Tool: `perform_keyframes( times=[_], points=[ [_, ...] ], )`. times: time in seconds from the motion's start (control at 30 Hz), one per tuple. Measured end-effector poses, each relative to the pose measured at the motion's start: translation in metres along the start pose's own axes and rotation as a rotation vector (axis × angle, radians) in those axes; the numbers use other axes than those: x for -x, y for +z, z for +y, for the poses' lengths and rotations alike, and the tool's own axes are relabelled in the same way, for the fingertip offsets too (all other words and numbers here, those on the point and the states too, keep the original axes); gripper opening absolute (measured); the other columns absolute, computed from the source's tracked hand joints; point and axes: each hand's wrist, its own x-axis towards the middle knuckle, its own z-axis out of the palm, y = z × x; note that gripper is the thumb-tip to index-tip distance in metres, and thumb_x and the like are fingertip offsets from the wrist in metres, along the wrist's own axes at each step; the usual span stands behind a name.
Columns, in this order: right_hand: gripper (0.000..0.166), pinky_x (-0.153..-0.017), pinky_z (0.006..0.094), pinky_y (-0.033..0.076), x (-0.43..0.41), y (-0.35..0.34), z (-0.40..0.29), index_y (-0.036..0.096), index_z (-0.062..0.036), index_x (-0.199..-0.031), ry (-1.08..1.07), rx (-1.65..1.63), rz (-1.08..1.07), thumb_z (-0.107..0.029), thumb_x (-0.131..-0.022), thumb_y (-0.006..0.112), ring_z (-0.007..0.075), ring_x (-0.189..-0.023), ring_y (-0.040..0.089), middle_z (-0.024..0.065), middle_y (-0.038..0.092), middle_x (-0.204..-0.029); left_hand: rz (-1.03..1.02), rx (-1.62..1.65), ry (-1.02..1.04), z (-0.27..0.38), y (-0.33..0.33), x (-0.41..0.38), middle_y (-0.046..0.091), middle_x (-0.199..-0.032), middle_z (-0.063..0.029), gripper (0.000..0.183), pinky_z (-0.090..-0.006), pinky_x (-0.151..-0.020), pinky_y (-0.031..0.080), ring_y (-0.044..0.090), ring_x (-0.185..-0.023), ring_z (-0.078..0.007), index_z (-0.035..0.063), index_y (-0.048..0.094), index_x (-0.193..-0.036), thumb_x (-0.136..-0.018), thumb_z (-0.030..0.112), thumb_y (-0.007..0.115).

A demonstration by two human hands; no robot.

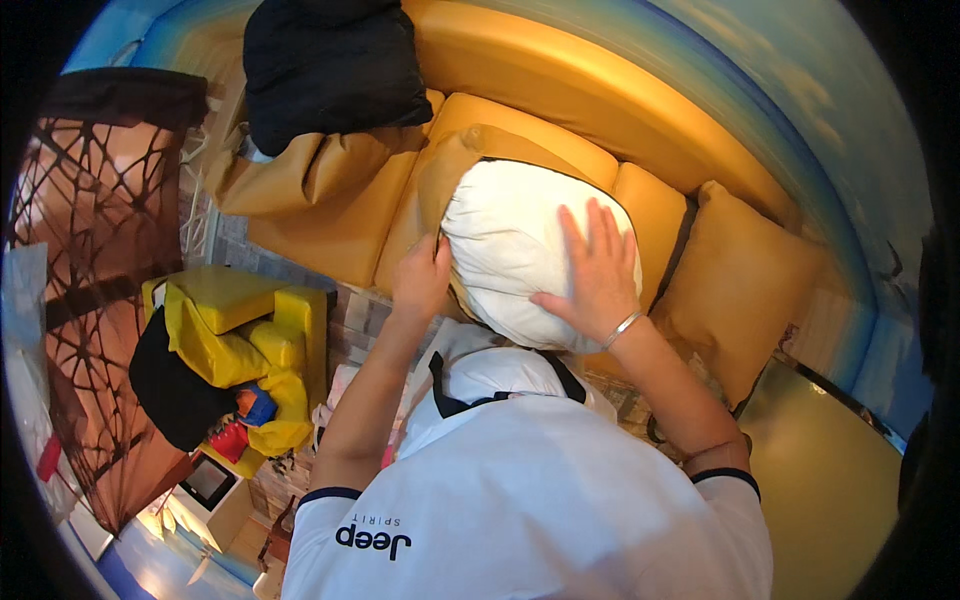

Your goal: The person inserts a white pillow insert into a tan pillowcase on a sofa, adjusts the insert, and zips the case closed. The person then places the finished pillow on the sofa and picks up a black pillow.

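A cushion with a white underside (517,247) and a dark-edged seam lies in front of me, partly inside or over a tan cover (491,142) on the sofa seat. My left hand (421,277) grips the dark-trimmed edge at the cushion's left side, thumb uppermost. Spread flat over the white fabric at its right is my right hand (596,274), with a bracelet at the wrist. How far the cover wraps beneath the cushion is hidden.
A tan sofa (337,217) spans the view, with a black cushion (334,71) at upper left and a tan pillow (739,285) at right. A yellow armchair (300,322) at left bears yellow covers (214,349) and black fabric (176,382). A table-like surface (817,480) stands lower right.
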Motion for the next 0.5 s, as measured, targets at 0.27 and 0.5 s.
perform_keyframes(
  times=[0.27,0.5],
  points=[
    [0.124,-0.111,0.0646,0.021,-0.02,0.13,0.001,0.016,-0.0067,-0.157,0.114,-0.294,-0.157,-0.061,-0.066,0.079,0.0435,-0.147,0.015,0.0307,0.015,-0.158,-0.225,0.119,0.143,0.002,0.019,0.02,0.061,-0.074,-0.0302,0.035,-0.0529,-0.061,0.047,0.061,-0.07,-0.0477,-0.0061,0.058,-0.078,-0.096,0.025,0.056],
    [0.11,-0.114,0.0601,0.014,-0.063,0.16,0.006,0.019,-0.0052,-0.156,0.182,-0.148,-0.109,-0.056,-0.074,0.072,0.0384,-0.148,0.016,0.0285,0.018,-0.158,-0.26,-0.195,0.214,0.021,-0.001,-0.001,0.063,-0.075,-0.0269,0.032,-0.052,-0.061,0.049,0.062,-0.068,-0.0458,-0.0012,0.06,-0.083,-0.095,0.028,0.059]
  ],
)
